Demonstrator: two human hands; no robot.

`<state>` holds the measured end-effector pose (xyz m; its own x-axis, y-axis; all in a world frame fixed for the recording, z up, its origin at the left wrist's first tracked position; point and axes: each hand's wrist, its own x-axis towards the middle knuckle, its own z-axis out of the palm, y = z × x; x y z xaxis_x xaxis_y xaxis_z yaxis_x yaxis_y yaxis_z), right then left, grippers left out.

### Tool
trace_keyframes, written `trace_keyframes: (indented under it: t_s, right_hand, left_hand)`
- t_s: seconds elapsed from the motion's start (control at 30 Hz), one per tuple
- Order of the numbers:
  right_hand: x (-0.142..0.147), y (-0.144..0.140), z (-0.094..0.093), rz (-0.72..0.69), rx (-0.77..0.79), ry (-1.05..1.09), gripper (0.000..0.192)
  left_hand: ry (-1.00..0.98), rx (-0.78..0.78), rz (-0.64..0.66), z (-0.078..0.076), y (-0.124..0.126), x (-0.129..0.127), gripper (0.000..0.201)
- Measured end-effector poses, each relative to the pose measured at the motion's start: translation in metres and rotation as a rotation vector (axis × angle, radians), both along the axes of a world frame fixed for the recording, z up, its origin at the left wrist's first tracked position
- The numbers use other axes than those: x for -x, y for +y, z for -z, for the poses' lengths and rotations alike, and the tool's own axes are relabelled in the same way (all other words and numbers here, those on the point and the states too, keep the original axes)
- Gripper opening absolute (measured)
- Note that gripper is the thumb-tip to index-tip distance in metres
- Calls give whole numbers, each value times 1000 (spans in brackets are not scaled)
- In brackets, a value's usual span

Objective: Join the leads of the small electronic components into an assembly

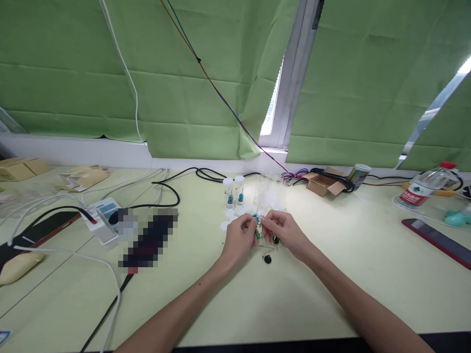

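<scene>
Small blue-and-green parts (256, 226), too tiny to identify, pinched between fingers of both hands just above the table. Two small black round pieces (267, 259) lie on the table, just beside and below.

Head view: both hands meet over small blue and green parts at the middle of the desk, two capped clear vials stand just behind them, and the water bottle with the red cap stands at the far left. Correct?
Not quite. In the head view the water bottle lies at the far right, not the far left. The rest holds: the left hand and right hand meet over the small blue and green parts, with the two capped clear vials just behind.
</scene>
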<state>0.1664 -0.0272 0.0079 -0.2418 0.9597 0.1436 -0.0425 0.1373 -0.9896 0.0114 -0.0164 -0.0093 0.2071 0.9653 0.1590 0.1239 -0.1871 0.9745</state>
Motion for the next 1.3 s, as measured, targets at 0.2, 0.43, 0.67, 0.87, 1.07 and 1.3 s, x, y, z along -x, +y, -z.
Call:
trace_keyframes:
  t_s: [0.2,0.43,0.67,0.87,1.07,1.3]
  right_hand:
    - [1,1,-2,-5,22,17,42]
    - [0,1,-1,0,27,23,43]
    - [1,1,1,44,-92,-33,36]
    - [2,-2,5,55,-208,-108,25]
    - [2,-3,5,40,-228,-112,23]
    - [2,-5,5,169,-303,-218,22]
  left_hand:
    - [-4,-16,2,0,0,0,30]
    - [-28,0,2,1,1,0,30]
    - [-93,92,43,1,7,0,31]
    - [-152,131,74,-1,7,-1,33]
    - [-161,123,88,0,6,-1,30]
    - [-153,129,86,3,7,-1,28]
